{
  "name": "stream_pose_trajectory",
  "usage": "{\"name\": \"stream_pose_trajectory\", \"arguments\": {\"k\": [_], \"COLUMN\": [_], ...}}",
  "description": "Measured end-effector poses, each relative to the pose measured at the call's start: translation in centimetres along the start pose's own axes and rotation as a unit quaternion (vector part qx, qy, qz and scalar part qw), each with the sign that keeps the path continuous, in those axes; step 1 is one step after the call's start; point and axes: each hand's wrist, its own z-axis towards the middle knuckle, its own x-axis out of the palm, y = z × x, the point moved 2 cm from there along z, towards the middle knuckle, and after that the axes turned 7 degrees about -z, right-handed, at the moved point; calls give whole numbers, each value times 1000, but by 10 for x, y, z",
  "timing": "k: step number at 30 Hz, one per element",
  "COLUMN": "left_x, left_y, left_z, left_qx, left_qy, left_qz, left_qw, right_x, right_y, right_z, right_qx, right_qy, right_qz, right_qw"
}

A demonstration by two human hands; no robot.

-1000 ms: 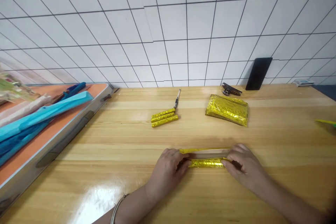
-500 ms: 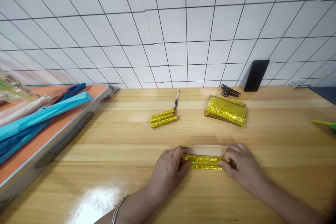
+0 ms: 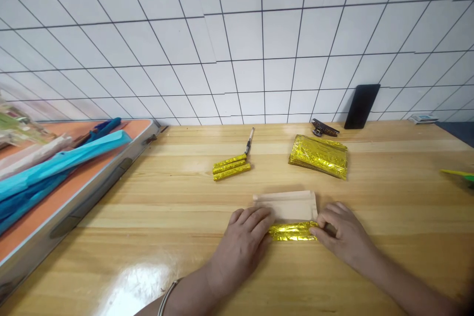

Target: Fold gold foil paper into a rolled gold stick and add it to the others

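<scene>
A sheet of gold foil paper (image 3: 292, 231) lies on the wooden table in front of me. Its near part is folded over with the gold side up, while the pale backing faces up behind the fold. My left hand (image 3: 242, 242) rests with fingers stretched over the left end, hiding that corner. At the right end, the thumb and fingers of my right hand (image 3: 344, 232) pinch the edge of the folded strip. Farther back are three thin gold foil rolls (image 3: 232, 172) side by side, and to their right a stack of gold foil sheets (image 3: 319, 158).
A pen (image 3: 250, 141) touches or nearly touches the rolls. Behind the stack are a dark claw clip (image 3: 325, 129) and a black phone (image 3: 363, 107) leaning on the tiled wall. Blue wrapped items (image 3: 74, 155) lie on an orange surface at left. A yellow-green object (image 3: 459, 174) sits far right.
My left hand has gone from pinching the paper's left end to lying flat over it. The pale back part has unfolded away from me. My right hand has barely moved.
</scene>
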Motion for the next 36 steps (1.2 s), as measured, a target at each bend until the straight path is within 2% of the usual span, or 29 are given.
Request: {"name": "stream_pose_trajectory", "arguments": {"k": [9, 12, 15, 26, 36], "left_x": [-6, -6, -4, -1, -1], "left_y": [-9, -12, -14, -14, -21], "left_z": [-7, -7, -5, -4, -13], "left_qx": [140, 190, 212, 205, 148], "left_qy": [18, 35, 51, 83, 150], "left_qz": [90, 83, 72, 50, 57], "left_qw": [986, 978, 973, 974, 976], "right_x": [-1, -1, -2, -3, 3], "right_y": [0, 0, 1, 2, -4], "right_z": [1, 1, 2, 3, 0], "right_qx": [2, -3, -3, -15, 0], "right_qy": [5, -3, -6, -16, -20], "right_qz": [9, 14, 14, 16, 9], "right_qw": [1000, 1000, 1000, 1000, 1000]}}
